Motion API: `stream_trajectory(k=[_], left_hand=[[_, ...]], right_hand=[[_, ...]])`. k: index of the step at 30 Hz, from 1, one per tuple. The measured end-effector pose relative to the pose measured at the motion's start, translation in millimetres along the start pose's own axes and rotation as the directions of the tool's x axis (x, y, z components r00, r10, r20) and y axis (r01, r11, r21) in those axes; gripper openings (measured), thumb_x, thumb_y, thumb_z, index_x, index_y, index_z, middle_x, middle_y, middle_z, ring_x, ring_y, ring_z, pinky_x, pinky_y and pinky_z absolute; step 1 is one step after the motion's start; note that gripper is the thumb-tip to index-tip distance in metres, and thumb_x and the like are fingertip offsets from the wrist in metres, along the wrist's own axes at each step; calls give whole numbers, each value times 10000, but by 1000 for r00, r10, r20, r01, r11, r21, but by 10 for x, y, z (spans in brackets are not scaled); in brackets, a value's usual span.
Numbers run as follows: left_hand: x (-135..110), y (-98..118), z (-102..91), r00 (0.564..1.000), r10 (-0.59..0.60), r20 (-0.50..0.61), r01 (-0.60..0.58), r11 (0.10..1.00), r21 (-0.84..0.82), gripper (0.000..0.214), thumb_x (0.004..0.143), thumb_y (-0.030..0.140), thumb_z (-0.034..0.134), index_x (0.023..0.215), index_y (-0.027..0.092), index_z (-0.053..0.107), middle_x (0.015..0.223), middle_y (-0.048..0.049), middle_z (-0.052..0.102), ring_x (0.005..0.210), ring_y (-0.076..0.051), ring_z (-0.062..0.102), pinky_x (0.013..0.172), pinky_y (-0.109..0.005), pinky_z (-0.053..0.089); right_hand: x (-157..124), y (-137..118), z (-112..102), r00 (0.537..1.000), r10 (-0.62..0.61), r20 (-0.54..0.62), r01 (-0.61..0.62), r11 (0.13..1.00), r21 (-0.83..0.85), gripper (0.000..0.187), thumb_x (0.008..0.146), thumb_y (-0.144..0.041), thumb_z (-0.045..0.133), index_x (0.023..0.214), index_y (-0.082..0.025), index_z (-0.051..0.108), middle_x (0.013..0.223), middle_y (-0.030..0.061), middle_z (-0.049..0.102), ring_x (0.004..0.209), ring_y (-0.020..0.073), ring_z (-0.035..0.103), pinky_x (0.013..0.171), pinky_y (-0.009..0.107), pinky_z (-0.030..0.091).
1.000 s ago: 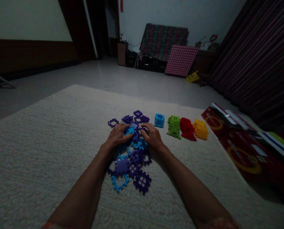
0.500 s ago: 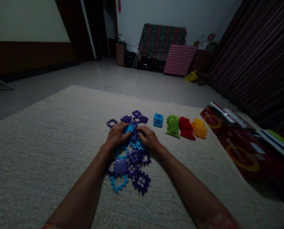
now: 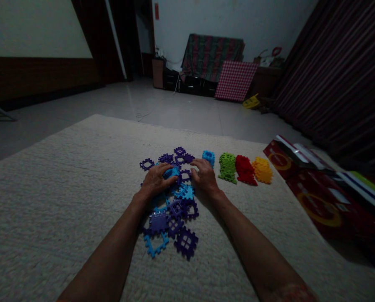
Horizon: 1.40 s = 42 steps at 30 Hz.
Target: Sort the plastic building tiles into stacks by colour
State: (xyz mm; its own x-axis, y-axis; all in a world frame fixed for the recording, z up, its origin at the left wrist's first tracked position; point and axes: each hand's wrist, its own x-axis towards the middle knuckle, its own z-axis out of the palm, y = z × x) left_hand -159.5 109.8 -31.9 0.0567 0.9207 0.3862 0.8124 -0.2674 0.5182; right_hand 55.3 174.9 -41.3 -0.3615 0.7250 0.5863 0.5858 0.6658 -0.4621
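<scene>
My left hand (image 3: pixel 157 180) is closed round some blue interlocking toy tiles (image 3: pixel 172 171) at the middle of a loose heap. Just right of the heap is my right hand (image 3: pixel 205 177), its thumb and fingers apart and nothing visible between them. A purple frame tile (image 3: pixel 185 175) lies between the two hands. Nearer to me are a light blue tile (image 3: pixel 186 192), purple window tiles (image 3: pixel 186 243), a solid purple tile (image 3: pixel 158 221) and a blue frame tile (image 3: pixel 156 244). More purple tiles (image 3: pixel 179 151) lie beyond my hands. My left palm hides part of the heap.
Stacks of blue (image 3: pixel 209 157), green (image 3: pixel 227 167), red (image 3: pixel 246 170) and yellow tiles (image 3: pixel 262 170) stand in a row to the right. Red boxes (image 3: pixel 313 205) lie along the right edge of the pale mat (image 3: pixel 80 167). A cloth-covered cabinet (image 3: pixel 212 58) is against the far wall.
My right hand has moved right, away from my left, and its fingers have parted. A purple frame tile now shows between my hands. My left hand keeps its place on the blue tiles.
</scene>
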Motion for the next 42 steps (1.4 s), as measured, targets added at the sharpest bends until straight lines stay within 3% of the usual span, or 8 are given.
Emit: stream_trajectory(k=[4,9,26,42], left_hand=[[-9,28,10,1000,-14,-21,15,1000,26,294,867,387,631,1089,216,721,1198,-92,703,1115,-257,648,1022,-434,496],[-23,12,40,1000,-6,-16,7,999,41,319,861,378,619,1107,200,715,1204,-103,704,1121,-266,646,1024,-443,493],[-26,-43,62,1000,-7,11,7,999,46,294,816,336,652,1095,259,704,1200,-66,705,1127,-257,641,1039,-455,488],[-30,-59,77,1000,-12,7,12,999,51,310,817,351,648,1105,256,715,1190,-72,709,1097,-257,648,1033,-448,485]], right_hand=[[82,199,-210,994,58,-96,-83,956,-282,303,856,-187,531,1127,-170,667,1282,145,623,1229,313,490,1079,486,336],[82,333,-295,979,151,-139,-194,898,-394,357,854,-222,531,1191,-162,632,1369,159,569,1289,343,421,1113,560,248],[75,412,-229,979,182,-86,-201,895,-398,408,818,-197,563,1221,-166,620,1406,165,553,1354,383,368,1126,669,172],[103,391,-271,980,184,-69,-196,900,-389,315,829,-157,542,1125,-193,642,1337,135,605,1317,337,416,1130,594,186]])
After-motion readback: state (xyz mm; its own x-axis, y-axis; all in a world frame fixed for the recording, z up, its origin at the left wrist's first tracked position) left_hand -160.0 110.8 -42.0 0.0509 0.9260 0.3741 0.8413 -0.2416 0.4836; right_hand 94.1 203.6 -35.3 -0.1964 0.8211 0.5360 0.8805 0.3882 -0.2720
